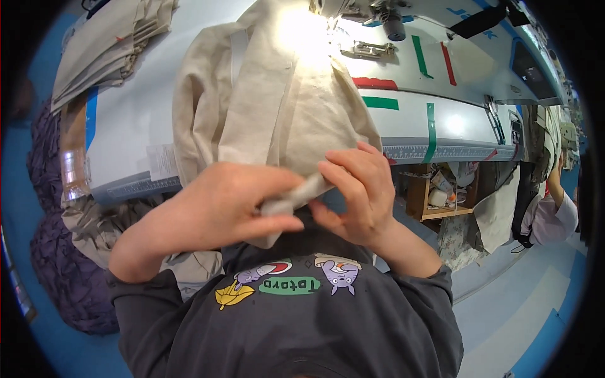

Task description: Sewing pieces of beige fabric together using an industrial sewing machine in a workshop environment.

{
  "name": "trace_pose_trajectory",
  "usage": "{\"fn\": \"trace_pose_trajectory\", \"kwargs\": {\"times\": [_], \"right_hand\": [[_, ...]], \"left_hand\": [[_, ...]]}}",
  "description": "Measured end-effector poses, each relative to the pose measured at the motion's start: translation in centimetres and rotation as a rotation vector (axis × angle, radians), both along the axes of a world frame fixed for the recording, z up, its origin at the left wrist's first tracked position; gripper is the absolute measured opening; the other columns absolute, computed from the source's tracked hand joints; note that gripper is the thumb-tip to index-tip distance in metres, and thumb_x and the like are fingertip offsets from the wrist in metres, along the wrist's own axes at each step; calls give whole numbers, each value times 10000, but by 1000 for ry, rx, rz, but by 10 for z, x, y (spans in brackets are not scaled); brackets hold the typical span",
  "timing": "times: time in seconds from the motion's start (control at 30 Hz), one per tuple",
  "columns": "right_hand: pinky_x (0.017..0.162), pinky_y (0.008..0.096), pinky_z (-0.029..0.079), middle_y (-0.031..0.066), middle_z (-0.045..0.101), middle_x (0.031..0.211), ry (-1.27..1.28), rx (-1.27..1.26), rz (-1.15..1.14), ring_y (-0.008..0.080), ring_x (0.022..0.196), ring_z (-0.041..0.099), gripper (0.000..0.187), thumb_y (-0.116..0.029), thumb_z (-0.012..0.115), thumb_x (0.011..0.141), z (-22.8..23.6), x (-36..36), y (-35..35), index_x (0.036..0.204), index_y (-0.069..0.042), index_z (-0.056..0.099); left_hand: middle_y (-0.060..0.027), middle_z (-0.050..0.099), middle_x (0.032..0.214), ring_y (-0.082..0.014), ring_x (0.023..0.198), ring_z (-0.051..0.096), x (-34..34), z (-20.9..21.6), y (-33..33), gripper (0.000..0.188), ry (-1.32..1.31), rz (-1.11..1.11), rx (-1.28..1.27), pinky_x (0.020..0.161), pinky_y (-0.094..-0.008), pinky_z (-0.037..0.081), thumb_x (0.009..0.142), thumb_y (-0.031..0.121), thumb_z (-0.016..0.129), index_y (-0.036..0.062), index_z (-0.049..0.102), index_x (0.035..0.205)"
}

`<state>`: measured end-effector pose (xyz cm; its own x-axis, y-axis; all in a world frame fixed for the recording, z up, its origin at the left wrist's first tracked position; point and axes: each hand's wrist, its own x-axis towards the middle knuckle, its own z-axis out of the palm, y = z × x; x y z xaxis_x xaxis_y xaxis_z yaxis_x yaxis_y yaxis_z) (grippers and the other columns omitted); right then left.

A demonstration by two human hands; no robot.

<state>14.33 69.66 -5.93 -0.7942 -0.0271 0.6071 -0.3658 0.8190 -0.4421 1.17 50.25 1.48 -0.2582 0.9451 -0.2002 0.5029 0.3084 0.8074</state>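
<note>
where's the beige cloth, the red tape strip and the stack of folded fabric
beige cloth (pixel 277 120), head view, its flat middle
red tape strip (pixel 374 82), head view, middle of the strip
stack of folded fabric (pixel 107 44), head view, top sheet

My left hand (pixel 214 205) and right hand (pixel 356 192) are jammed together on the beige cloth (pixel 283 120), no gap between them. Cloth covers the sewing table (pixel 126 126) straight ahead. Left of cloth: bare table strip, passable, ends at folded fabric pile (pixel 107 44). Right of cloth: open tabletop with tape marks. Behind cloth, sewing machine head (pixel 372 12) blocks.
</note>
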Motion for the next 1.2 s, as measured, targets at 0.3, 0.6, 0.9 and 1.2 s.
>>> {"fn": "trace_pose_trajectory", "kwargs": {"times": [0.3, 0.6, 0.9, 1.2], "right_hand": [[930, 443, 490, -6, 611, 804, -137, 176, 295, 129, 860, 626, 202, -107, 678, 702, 46, 66, 7, 900, -79, 707], [948, 449, 502, 15, 588, 693, -197, 202, 398, 153, 727, 649, 144, -104, 680, 738, 5, 58, 2, 873, -55, 668], [1100, 620, 304, -32, 646, 789, -331, 228, 202, 137, 939, 673, 90, -126, 699, 720, -25, 50, 2, 795, -116, 651], [1136, 661, 187, -45, 644, 864, -370, 176, 365, 134, 1008, 646, 94, -132, 667, 696, -42, 34, 18, 773, -142, 614]], "left_hand": [[-203, 573, 1305, -350, 1092, 617, -28, -26, -18, 511, 284, 256, -354, 935, -403, 493, 886, 188, 668, -7, 501, 1329], [-116, 648, 916, -315, 814, 670, -37, -23, 18, 284, 716, 92, -234, 698, -413, 533, 853, 261, 692, 26, 579, 964], [-117, 663, 1114, -298, 998, 653, -67, -36, -8, 306, 602, 300, 339, 801, -382, 547, 826, 110, 705, 52, 622, 1115], [-137, 642, 1209, -317, 1102, 612, -296, -56, -156, 318, 1108, 788, 37, 922, -362, 484, 889, 76, 632, 47, 618, 1205]]}}
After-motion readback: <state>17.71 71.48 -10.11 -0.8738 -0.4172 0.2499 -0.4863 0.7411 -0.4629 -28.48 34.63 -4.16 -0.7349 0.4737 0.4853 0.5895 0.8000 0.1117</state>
